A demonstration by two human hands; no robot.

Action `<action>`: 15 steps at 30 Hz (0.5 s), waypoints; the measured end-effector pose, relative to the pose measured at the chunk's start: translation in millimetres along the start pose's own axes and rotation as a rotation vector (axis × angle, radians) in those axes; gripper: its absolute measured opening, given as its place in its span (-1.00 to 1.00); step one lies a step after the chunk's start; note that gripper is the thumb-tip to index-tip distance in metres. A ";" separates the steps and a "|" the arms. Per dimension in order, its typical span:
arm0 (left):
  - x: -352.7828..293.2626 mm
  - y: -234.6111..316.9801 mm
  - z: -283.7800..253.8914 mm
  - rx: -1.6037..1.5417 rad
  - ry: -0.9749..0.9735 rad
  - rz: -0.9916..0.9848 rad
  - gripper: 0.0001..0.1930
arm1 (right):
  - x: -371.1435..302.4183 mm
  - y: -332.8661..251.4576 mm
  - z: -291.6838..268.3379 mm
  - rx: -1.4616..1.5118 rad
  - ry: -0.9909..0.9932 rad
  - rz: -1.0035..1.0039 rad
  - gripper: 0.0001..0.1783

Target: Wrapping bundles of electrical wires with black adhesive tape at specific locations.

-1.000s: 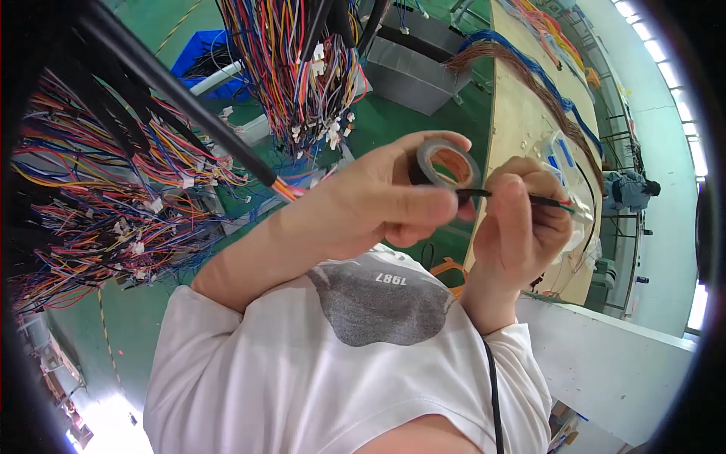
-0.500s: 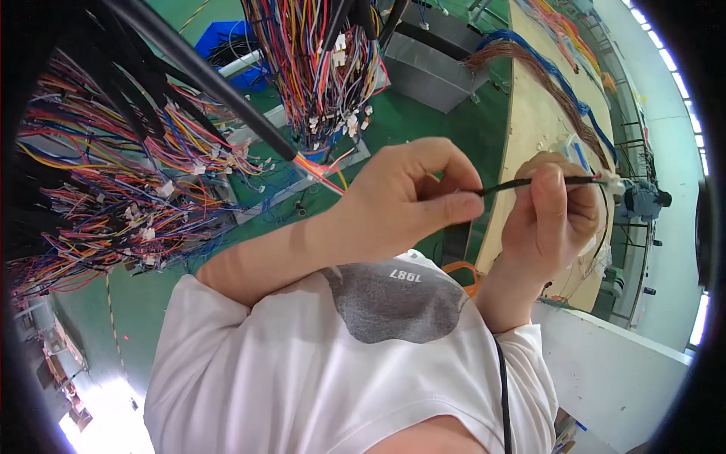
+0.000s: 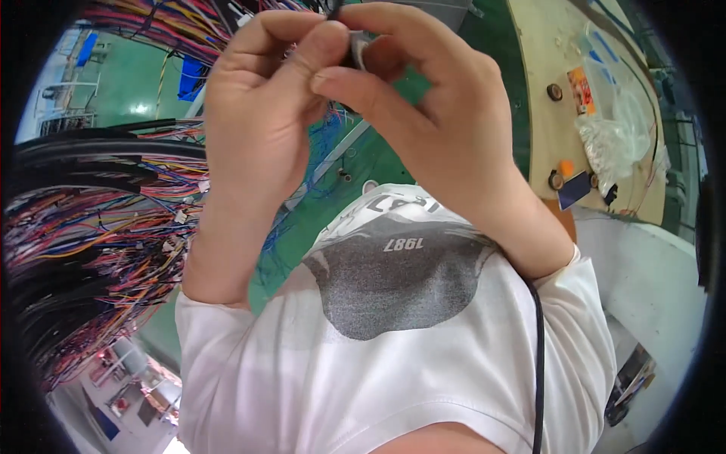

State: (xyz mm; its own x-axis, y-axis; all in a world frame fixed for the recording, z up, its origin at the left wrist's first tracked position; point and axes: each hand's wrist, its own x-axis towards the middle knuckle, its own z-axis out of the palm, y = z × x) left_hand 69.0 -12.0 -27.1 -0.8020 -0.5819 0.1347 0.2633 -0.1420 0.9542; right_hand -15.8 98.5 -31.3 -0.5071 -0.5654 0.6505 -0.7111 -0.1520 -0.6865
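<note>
At the top edge of the view, my left hand (image 3: 261,106) and my right hand (image 3: 454,113) meet with fingertips nearly touching. A thin black cable (image 3: 335,10) shows between them, pinched by the left thumb and fingers. Inside the curl of my right hand, closed fingers surround a small dark thing with a pale curved edge (image 3: 358,47); most of it is covered, so its kind cannot be made out. The right thumb reaches across to the left hand's fingers. Where the rest of the cable runs is hidden.
Bundles of coloured wires (image 3: 128,257) with white connectors and black sleeves hang to my left. On the right, a wooden table (image 3: 541,129) bears a dark tape roll (image 3: 554,92), a clear bag of small white parts (image 3: 605,147) and a dark flat phone-like thing (image 3: 575,191).
Both hands have risen and come together at the top edge, the right moving leftward. The cable's white connector, visible before beside my right hand, no longer shows. My view has turned.
</note>
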 end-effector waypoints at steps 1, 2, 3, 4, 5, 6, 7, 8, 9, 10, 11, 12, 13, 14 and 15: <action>1.0 1.5 -3.3 0.021 -0.014 -0.009 -0.90 | -0.9 3.6 0.4 0.006 0.017 0.015 -0.70; 2.1 5.1 -8.6 0.003 -0.087 -0.031 -0.90 | -0.9 6.3 0.9 0.212 -0.005 0.137 -0.73; 1.4 5.8 -5.5 0.015 -0.094 -0.038 -0.90 | -1.6 8.0 0.6 0.419 -0.029 0.253 -0.75; -0.5 6.7 -1.7 0.011 -0.092 -0.079 -0.92 | -4.4 9.6 0.4 0.426 -0.017 0.256 -0.75; -2.1 7.9 2.0 0.006 -0.088 -0.116 -0.92 | -7.8 11.9 0.3 0.369 -0.067 0.284 -0.76; -4.3 6.2 0.4 0.222 -0.071 -0.064 -0.92 | -9.8 13.5 -0.8 0.312 -0.117 0.311 -0.77; -4.0 0.1 -4.0 0.228 -0.075 -0.063 -0.92 | -8.2 12.4 -5.1 0.315 -0.110 0.310 -0.77; -2.3 -7.1 -9.4 0.602 -0.135 0.289 -0.90 | -5.7 9.2 -10.0 0.167 -0.217 0.279 -0.79; -1.0 -10.4 -10.9 0.968 -0.194 0.651 -0.89 | -4.6 7.7 -13.8 0.016 -0.324 0.248 -0.80; -6.5 -7.1 -9.6 1.034 -0.212 0.566 -0.85 | -5.2 9.4 -15.2 0.019 -0.320 0.250 -0.80; -7.7 -5.3 -8.8 1.038 -0.216 0.569 -0.85 | -4.7 12.6 -16.2 0.088 -0.381 0.273 -0.85; -8.1 -3.8 -9.4 0.869 -0.236 0.360 -0.86 | -4.5 15.2 -17.6 0.157 -0.443 0.295 -0.89; -9.1 -1.7 -10.1 0.695 -0.251 0.154 -0.86 | -5.2 16.4 -19.8 0.160 -0.440 0.293 -0.89; -8.5 6.8 -7.9 0.695 -0.255 0.152 -0.86 | -6.5 17.8 -22.4 0.259 -0.477 0.293 -0.89; -8.0 20.9 -2.6 0.455 -0.298 -0.137 -0.87 | -8.9 19.5 -25.4 0.363 -0.513 0.292 -0.90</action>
State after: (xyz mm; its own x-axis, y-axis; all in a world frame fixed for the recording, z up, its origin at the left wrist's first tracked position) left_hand 82.3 -12.4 -8.9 -0.9469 -0.3214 0.0084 -0.0586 0.1982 0.9784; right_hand -37.5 121.1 -42.3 -0.2946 -0.9229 0.2480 -0.3274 -0.1464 -0.9335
